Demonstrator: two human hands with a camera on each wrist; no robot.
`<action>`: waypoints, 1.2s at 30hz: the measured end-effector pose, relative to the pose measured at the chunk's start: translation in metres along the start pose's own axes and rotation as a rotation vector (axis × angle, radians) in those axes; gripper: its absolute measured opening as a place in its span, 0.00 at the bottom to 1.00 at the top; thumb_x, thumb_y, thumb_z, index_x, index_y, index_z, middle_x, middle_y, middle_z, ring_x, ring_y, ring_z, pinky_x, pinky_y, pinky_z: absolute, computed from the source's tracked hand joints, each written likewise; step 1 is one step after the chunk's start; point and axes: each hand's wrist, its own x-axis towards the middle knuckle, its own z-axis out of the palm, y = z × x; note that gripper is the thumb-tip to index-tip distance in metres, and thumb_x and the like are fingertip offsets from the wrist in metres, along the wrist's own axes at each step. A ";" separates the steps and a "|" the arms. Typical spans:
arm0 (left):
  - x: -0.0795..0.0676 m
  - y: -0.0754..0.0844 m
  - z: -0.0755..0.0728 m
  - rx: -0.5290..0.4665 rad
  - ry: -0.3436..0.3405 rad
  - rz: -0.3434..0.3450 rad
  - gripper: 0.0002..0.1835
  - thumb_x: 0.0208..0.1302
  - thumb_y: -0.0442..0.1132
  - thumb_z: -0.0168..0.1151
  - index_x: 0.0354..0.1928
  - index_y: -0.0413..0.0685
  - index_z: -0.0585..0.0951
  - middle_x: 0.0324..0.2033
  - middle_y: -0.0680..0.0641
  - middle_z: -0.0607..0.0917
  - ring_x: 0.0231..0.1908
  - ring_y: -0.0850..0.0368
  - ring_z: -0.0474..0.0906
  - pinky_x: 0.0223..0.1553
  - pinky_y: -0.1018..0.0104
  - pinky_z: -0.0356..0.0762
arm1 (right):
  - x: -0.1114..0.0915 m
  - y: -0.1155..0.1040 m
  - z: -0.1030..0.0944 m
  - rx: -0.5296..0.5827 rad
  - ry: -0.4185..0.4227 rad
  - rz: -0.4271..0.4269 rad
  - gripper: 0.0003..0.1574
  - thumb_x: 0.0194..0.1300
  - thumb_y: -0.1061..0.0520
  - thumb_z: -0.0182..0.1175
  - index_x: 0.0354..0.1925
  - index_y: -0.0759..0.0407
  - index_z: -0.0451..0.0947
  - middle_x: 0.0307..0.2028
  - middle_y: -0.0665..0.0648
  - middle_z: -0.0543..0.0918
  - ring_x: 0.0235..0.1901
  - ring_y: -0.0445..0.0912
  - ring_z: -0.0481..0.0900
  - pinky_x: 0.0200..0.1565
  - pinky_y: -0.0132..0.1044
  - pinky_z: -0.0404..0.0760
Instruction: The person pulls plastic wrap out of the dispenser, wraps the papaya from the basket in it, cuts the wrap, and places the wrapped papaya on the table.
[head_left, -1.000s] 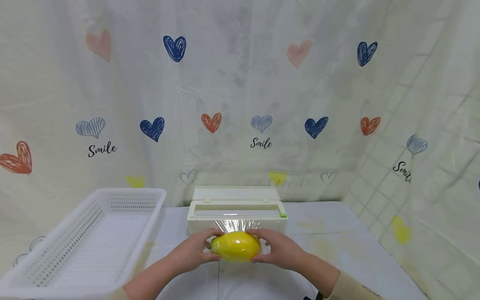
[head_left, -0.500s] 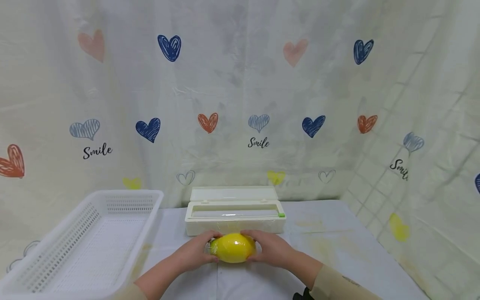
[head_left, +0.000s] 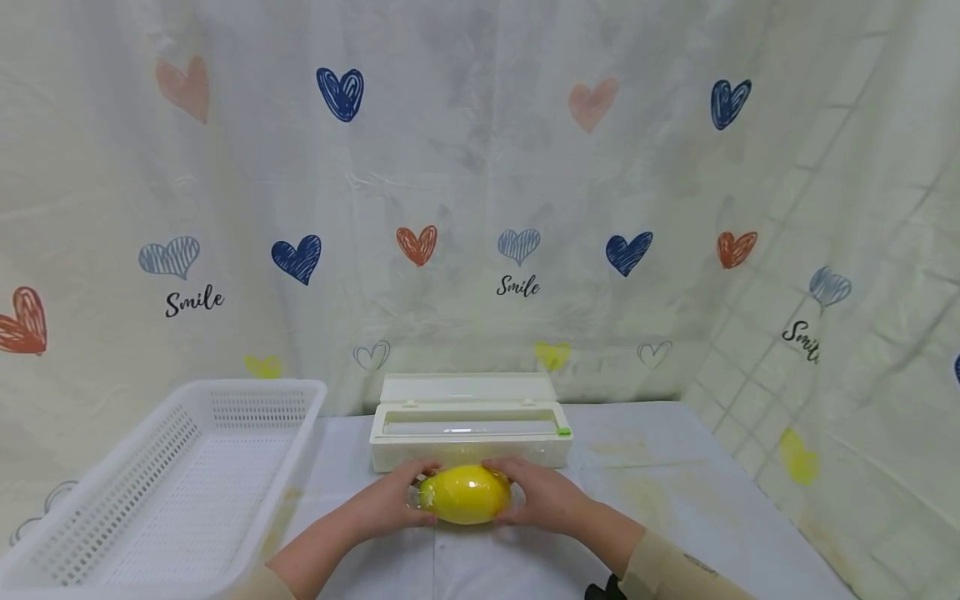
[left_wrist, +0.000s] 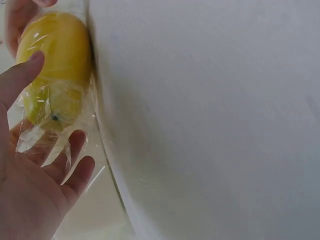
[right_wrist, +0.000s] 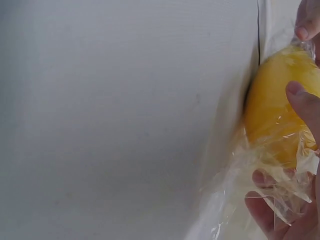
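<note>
A yellow mango-like fruit (head_left: 465, 494) wrapped in clear cling film lies on the white table (head_left: 675, 500), just in front of the white cling-film dispenser box (head_left: 470, 432), whose lid stands open. My left hand (head_left: 390, 502) cups the fruit's left end, fingers curled round it. My right hand (head_left: 542, 496) cups its right end the same way. In the left wrist view the fruit (left_wrist: 55, 65) sits against my left hand (left_wrist: 35, 170), with crumpled film bunched at its tip. In the right wrist view loose film (right_wrist: 265, 185) gathers under the fruit (right_wrist: 277, 105) by my right fingers (right_wrist: 300, 95).
A white perforated plastic basket (head_left: 172, 475) stands at the left of the table. A heart-printed curtain (head_left: 480, 208) hangs behind and along the right side. The right part of the tabletop has faint yellowish stains.
The stretched sheet of film between the dispenser and the fruit is gone; the film now lies close around the fruit. Both hands stay on the fruit's ends, barely moved.
</note>
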 end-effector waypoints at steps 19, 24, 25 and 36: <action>-0.014 0.004 -0.004 0.028 0.012 -0.007 0.38 0.53 0.59 0.74 0.66 0.61 0.72 0.63 0.50 0.72 0.59 0.46 0.72 0.56 0.42 0.74 | -0.013 0.002 0.001 0.022 0.032 0.015 0.51 0.52 0.32 0.72 0.70 0.38 0.66 0.62 0.47 0.75 0.56 0.47 0.77 0.56 0.51 0.77; -0.018 0.010 -0.008 0.049 0.051 0.026 0.36 0.57 0.59 0.71 0.66 0.60 0.71 0.63 0.48 0.73 0.59 0.45 0.73 0.55 0.41 0.74 | -0.019 0.006 -0.006 0.001 0.119 0.021 0.49 0.53 0.28 0.69 0.69 0.39 0.68 0.63 0.51 0.75 0.58 0.51 0.75 0.56 0.54 0.77; -0.018 0.012 -0.009 0.054 0.062 0.036 0.35 0.58 0.59 0.70 0.66 0.59 0.72 0.62 0.48 0.73 0.58 0.45 0.74 0.55 0.41 0.73 | -0.020 0.007 -0.008 -0.005 0.142 0.028 0.48 0.53 0.28 0.68 0.69 0.39 0.69 0.63 0.51 0.75 0.59 0.51 0.75 0.56 0.54 0.77; 0.018 0.047 -0.026 0.178 0.168 0.125 0.20 0.68 0.53 0.62 0.61 0.62 0.79 0.59 0.56 0.78 0.56 0.50 0.76 0.55 0.48 0.76 | -0.023 0.048 -0.032 -0.051 0.512 0.130 0.33 0.53 0.47 0.76 0.57 0.49 0.80 0.55 0.51 0.78 0.50 0.48 0.79 0.46 0.42 0.83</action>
